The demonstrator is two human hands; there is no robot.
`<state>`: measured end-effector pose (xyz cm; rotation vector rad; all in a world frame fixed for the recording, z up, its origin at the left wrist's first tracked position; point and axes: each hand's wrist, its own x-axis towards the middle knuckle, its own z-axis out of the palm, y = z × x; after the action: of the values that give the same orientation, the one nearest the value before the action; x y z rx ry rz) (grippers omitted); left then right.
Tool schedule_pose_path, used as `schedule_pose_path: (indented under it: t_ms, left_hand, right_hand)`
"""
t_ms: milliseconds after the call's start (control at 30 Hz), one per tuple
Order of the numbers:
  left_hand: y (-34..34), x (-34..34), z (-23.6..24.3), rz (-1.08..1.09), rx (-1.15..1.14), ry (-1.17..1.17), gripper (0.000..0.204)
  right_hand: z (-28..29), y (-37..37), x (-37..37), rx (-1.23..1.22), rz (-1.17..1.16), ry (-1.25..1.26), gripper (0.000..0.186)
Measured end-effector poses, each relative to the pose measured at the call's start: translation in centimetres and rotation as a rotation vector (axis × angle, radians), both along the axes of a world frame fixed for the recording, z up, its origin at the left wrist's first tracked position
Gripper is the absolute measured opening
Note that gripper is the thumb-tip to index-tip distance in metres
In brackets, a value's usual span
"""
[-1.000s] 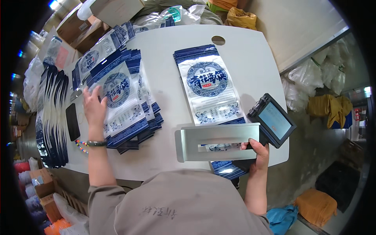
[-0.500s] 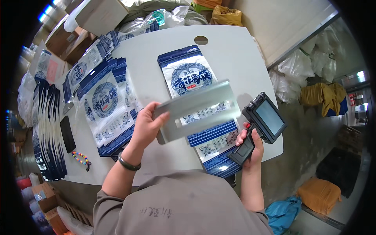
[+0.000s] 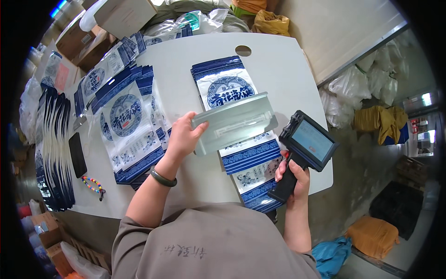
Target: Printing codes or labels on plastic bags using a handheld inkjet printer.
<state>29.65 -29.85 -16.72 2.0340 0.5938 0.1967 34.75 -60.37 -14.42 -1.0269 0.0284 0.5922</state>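
Note:
My left hand (image 3: 185, 135) grips the left end of a greyish, flat rectangular plate (image 3: 218, 140) with a long slot along its middle. It is held over a row of overlapping blue-and-white printed plastic bags (image 3: 227, 83), hiding the middle of them. Wrapped around the pistol-shaped handle of a black handheld printer (image 3: 310, 143) with a lit screen is my right hand (image 3: 298, 180). The printer is just right of the plate, above the lower bags' right side. A thumb of my left hand lies on top of the plate.
More blue-and-white bags (image 3: 126, 116) lie piled at the left, beside a fanned row of bags (image 3: 55, 153). A black phone (image 3: 77, 155) with a beaded strap (image 3: 93, 184) lies between them. Cartons (image 3: 123, 17) stand behind. The white table (image 3: 274, 60) has a round hole near its far edge.
The plate has tilted and sunk slightly toward the bags, its slot now showing a pale strip. The printer has shifted left, closer to the plate, and its screen has brightened.

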Motion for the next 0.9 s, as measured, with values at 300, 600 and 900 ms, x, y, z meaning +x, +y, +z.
schedule_pose_path:
  t_ms: [300,600,900]
  left_hand:
    - [0.0,0.0,-0.1,-0.001,0.066,-0.026,0.027]
    - [-0.2,-0.3,0.3,0.02,0.009,-0.03,0.025]
    - [-0.3,-0.3,-0.2,0.022,0.071,-0.049,0.029]
  right_hand:
    - [3.8,2.6,-0.5,-0.334,0.104,-0.146,0.033]
    - [6.5,7.3,-0.3,-0.754,0.459,-0.275,0.027]
    - [4.5,8.9,1.4,-0.991,0.481,-0.402,0.016]
